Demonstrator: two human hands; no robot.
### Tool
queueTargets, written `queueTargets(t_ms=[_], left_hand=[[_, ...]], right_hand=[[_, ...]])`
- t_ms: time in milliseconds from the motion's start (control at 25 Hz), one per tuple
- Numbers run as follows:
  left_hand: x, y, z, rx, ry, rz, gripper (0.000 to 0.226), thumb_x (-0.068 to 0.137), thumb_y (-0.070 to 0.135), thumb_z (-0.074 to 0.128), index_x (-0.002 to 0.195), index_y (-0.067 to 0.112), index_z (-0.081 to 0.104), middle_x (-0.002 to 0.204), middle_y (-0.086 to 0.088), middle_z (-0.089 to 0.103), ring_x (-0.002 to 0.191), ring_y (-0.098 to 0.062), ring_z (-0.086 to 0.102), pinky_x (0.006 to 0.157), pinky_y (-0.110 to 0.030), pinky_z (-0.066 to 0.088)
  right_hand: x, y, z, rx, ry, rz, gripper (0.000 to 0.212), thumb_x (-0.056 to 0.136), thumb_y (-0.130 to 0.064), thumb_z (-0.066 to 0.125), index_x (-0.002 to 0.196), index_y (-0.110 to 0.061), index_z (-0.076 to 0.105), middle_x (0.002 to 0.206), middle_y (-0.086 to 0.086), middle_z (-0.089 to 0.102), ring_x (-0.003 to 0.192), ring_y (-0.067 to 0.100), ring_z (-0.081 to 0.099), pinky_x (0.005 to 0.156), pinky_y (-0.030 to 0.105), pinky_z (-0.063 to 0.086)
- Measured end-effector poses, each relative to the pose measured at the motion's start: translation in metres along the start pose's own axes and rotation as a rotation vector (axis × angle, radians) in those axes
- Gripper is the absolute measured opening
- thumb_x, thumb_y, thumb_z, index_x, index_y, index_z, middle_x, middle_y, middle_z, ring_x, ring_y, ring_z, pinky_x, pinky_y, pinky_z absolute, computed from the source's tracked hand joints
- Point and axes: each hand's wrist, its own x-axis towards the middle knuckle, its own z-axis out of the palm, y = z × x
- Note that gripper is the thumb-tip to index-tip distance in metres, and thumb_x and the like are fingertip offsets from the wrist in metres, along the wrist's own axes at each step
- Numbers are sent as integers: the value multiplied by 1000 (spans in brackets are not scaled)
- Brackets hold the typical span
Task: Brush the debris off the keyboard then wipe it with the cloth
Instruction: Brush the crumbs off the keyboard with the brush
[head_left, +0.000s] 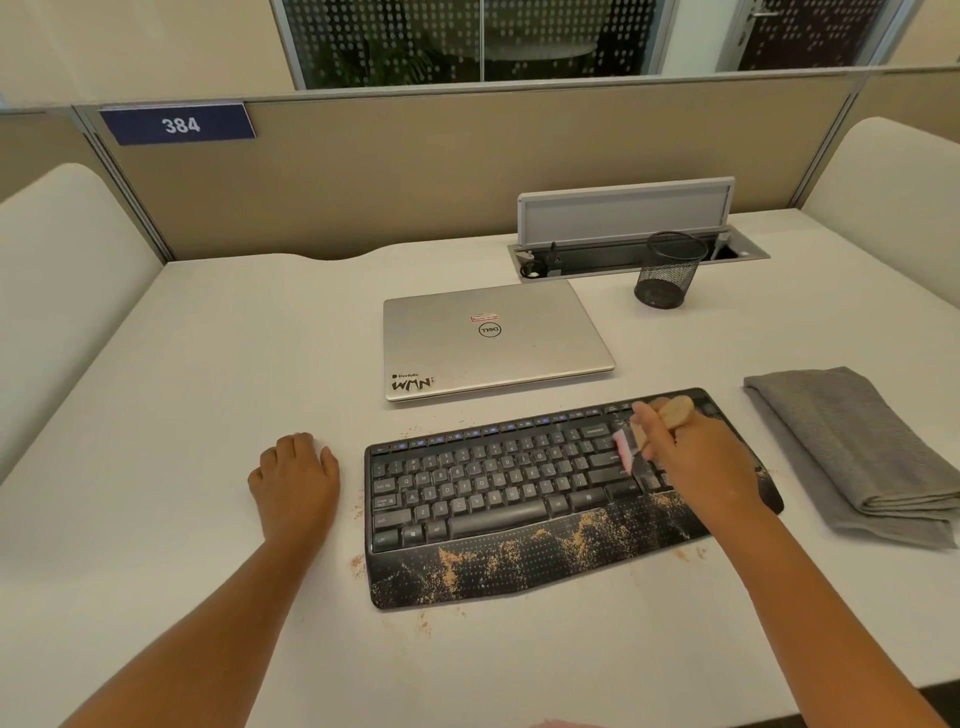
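The right hand (698, 457) grips a wooden brush (670, 413), bristles down on the keys at the right end of the keyboard (493, 483), lower centre of the frame. The keyboard's long axis runs left to right, so most unbrushed debris (571, 535) lies to the lower left of the brush, along the palm rest. It is tan grit over black plastic, some spilled onto the surface (208, 364). The left hand (296, 473) rests on the surface just left, fingers loosely curled, holding nothing. The folded grey cloth (852, 447) waits at right, nearer the right hand.
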Motion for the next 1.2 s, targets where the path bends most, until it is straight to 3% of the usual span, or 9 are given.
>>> queueTargets(t_ms=[160,320,520,760,880,1000,1120,1200], left_hand=[[2,-2,1,-10,-4,-13,19,86,9,58,98,-5,59,94,-25,60,87,-44,55,71,-50,41],[2,-2,0,-9,2,-8,19,86,9,59,98,-5,59,94,-25,60,87,-44,55,71,-50,41],[1,0,0,-10,-10,-7,20,87,10,57,100,-5,59,96,-25,60,88,-43,55,73,-50,41],[1,0,-2,-14,-17,-10,24,89,16,49,98,-4,59,94,-24,60,87,-43,55,72,-50,41],[0,2,-3,-1,-21,21,36,83,23,39,94,-4,59,90,-24,60,82,-43,56,68,-49,43],[0,2,-4,1,-24,3,32,85,20,42,95,-5,59,92,-24,60,84,-43,56,69,-50,42],[0,3,-4,-8,-32,-7,36,84,23,39,96,-4,60,92,-24,60,85,-43,56,70,-49,42],[-1,4,-5,-2,-25,-3,40,83,25,35,96,-4,60,92,-23,60,85,-42,56,70,-49,42]], right_hand=[[1,-9,-3,49,-186,11,54,99,-46,27,74,-17,65,60,3,63,59,18,61,62,30,47],[2,-12,-2,135,-123,-47,55,94,-55,24,81,-20,65,67,0,66,62,16,62,67,35,53],[-9,-20,5,86,-252,-54,54,95,-54,20,77,-25,62,62,-1,63,60,16,62,67,35,53],[-8,-22,4,148,-154,-109,60,85,-65,16,87,-25,60,71,-3,66,64,14,62,63,33,53],[-13,-24,4,66,-201,-102,56,91,-59,16,73,-29,60,60,-3,63,56,12,60,58,28,50],[-12,-26,2,87,-194,-89,54,92,-61,17,72,-33,58,56,-4,59,52,9,58,52,25,44],[-13,-24,8,208,-178,-125,72,81,-77,8,83,-31,63,62,-5,66,58,8,62,56,28,49],[-15,-25,10,230,-222,-92,67,84,-70,13,80,-28,66,59,-1,66,56,11,62,62,31,52]])
